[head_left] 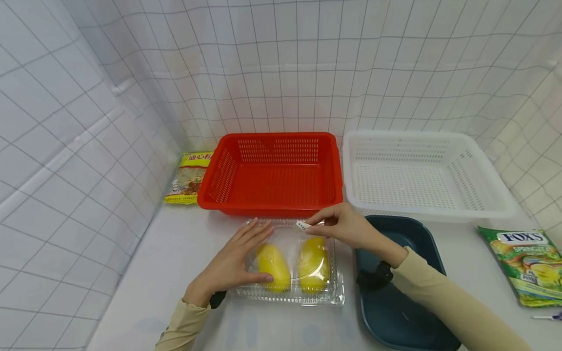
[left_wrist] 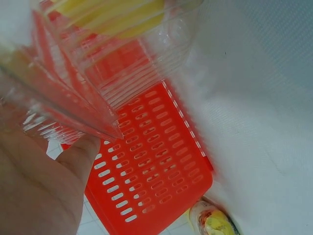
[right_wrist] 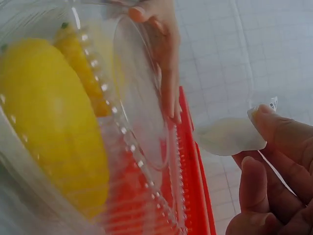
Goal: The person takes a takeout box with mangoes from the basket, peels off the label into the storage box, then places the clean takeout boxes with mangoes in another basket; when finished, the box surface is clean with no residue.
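Note:
A clear plastic clamshell box (head_left: 338, 287) lies on the table with its lid down. Inside it are two yellow fruits (head_left: 273, 265), side by side, seen large in the right wrist view (right_wrist: 54, 112). My left hand (head_left: 239, 261) rests on the left part of the lid, fingers extended and thumb apart. Over the far right corner of the box, my right hand (head_left: 344, 226) pinches a small white piece (head_left: 302, 225) with dark marks between thumb and fingers. Up close, that piece looks thin, pale and rounded (right_wrist: 230, 137), like a sticker or label.
Behind the box stands a red basket (head_left: 272, 209), with a white basket (head_left: 439, 210) to its right. A dark blue tray (head_left: 395, 321) lies beneath my right forearm. A yellow food packet (head_left: 189, 180) sits far left, a green FOXS bag (head_left: 527, 265) far right, near a pen-like item (head_left: 546, 317).

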The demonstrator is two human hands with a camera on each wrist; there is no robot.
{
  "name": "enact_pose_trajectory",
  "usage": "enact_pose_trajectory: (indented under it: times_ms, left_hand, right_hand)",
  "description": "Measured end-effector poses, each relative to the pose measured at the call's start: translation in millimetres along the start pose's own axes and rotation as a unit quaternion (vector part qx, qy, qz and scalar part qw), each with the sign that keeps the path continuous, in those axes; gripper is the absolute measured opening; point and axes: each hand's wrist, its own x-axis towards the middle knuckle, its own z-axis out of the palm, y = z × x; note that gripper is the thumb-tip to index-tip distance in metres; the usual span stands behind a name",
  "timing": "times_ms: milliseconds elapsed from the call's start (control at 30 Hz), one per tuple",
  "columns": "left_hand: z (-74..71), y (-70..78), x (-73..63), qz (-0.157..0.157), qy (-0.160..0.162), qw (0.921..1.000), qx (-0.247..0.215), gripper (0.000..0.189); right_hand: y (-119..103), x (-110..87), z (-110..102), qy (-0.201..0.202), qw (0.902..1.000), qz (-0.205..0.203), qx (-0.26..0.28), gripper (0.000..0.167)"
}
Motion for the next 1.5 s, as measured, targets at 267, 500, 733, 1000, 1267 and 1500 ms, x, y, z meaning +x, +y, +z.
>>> enact_pose_trajectory:
  times_ms: [267,500,733,1000,1267,1500]
  left_hand:
    - [-0.6,0.6,-0.9,-0.004,0.0,1.0,0.0,0.099]
    - [-0.6,0.4,-2.5,-0.002,0.001,1.0,0.001,0.099]
    - [-1.5,0.9,-1.4,-0.002,0.0,1.0,-0.001,0.098]
    - [-1.3,-0.7,-0.1,-0.004,-0.001,1.0,0.003,0.099]
    - [-0.6,-0.6,0.6,-0.004,-0.003,1.0,-0.002,0.099]
    - [0.3,0.0,0.2,-0.004,-0.005,1.0,-0.001,0.099]
  right_hand:
    - [12,-26.5,-38,0.039,0.9949,0.07,0.061,0.019]
    - [27,-50.4,-64,0.075,0.9912,0.093,0.057,0.023]
    - [48,-71.3,-88,0.036,0.9929,0.106,0.041,0.02]
    - [70,-78.5,-102,-0.048,0.9949,0.087,-0.017,0.012]
    - [84,-86.1,-99,-0.081,0.9941,0.036,-0.063,0.01]
    - [93,-91.7,-89,-0.117,0.99,-0.001,-0.078,0.01]
